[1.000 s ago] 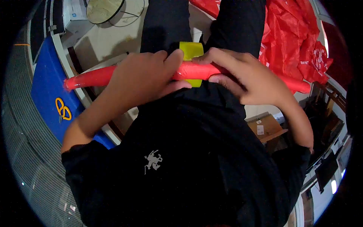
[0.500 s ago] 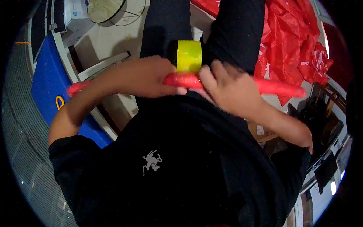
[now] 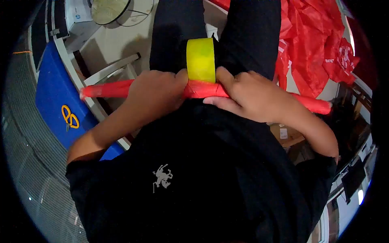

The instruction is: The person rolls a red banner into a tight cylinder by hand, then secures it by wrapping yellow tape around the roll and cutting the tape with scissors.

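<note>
A long red roll (image 3: 202, 90), apparently rolled-up plastic, lies crosswise over my lap. My left hand (image 3: 158, 91) is closed around it left of the middle. On the right, my right hand (image 3: 253, 96) grips it too, thumb along the near side and fingers over the top. Between the hands, a wide yellow tape (image 3: 201, 60), which looks like a roll, stands against the far side of the red roll. Its lower edge meets the red surface; whether it is stuck there I cannot tell.
Scissors (image 3: 69, 117) with yellow handles lie on a blue surface (image 3: 54, 87) at the left. Crumpled red plastic bags (image 3: 314, 44) lie at the upper right. A white box (image 3: 81, 16) and a round stool-like object (image 3: 108, 10) stand at the upper left.
The red roll's left end has risen slightly and its right end dropped. My left hand has turned and shifted slightly; more of the yellow tape shows. The scissors have come into fuller view.
</note>
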Demonstrator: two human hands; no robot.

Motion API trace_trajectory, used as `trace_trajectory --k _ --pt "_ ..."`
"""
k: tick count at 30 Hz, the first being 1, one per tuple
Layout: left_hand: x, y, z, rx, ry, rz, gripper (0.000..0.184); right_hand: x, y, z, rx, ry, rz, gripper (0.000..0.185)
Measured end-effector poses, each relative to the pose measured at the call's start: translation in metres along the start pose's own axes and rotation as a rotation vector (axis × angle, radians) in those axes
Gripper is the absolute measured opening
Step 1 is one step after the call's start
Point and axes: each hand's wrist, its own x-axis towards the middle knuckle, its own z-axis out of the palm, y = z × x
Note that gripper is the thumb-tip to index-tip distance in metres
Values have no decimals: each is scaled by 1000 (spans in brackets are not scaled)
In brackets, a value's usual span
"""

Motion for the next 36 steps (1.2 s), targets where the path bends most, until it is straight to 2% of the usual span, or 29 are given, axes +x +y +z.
trace_trajectory --k 1,3,4,5,6,8,10,12,13,15,20,22,24,25,27,28,30,34,36 --pt "0 -1 -3 12 -35 52 35 -3 0 5 2 -5 8 48" --pt "3 -7 1 14 -64 92 31 -12 -1 18 -233 264 -52 43" --pt "10 -17 6 -268 -175 144 29 -13 0 18 -236 258 -63 43" --pt "16 -24 9 -550 -289 198 28 -14 2 17 -379 390 -115 39" --pt "21 -27 9 -559 -291 189 28 -16 1 18 -519 516 -166 36" --pt "30 -26 4 -903 -786 -180 48 -15 2 19 -587 535 -179 30" --pt "33 -29 1 -856 -846 -220 50 -14 8 25 -658 323 -4 29" --pt "19 -30 15 -480 -290 142 44 -10 5 15 -576 231 63 29" --pt "10 -20 17 -483 -292 143 44 -7 5 9 -495 148 112 29" --pt "-5 5 16 -84 307 74 48 -6 9 -1 -451 132 55 26" --pt "4 20 34 -170 282 -61 48 3 36 -6 -274 166 -129 17" --pt "10 19 35 -238 247 -71 45 13 29 -28 107 -413 225 16" --pt "15 5 34 -280 447 151 48 13 27 -28 99 -400 229 17" --pt "16 0 32 -280 449 146 48 15 26 -28 99 -381 226 18" --pt "20 -8 24 -1005 380 142 40 14 30 -26 127 -369 192 18" --pt "24 -10 20 -1005 380 143 40 13 33 -25 153 -355 163 18" --pt "29 -12 15 -1284 195 -95 25 8 36 -18 123 -289 130 19" --pt "32 -15 13 -1308 181 -85 21 -2 25 -19 -54 -153 91 30" --pt "33 -18 14 -1311 196 -75 23 -7 24 -17 -10 -103 56 33"
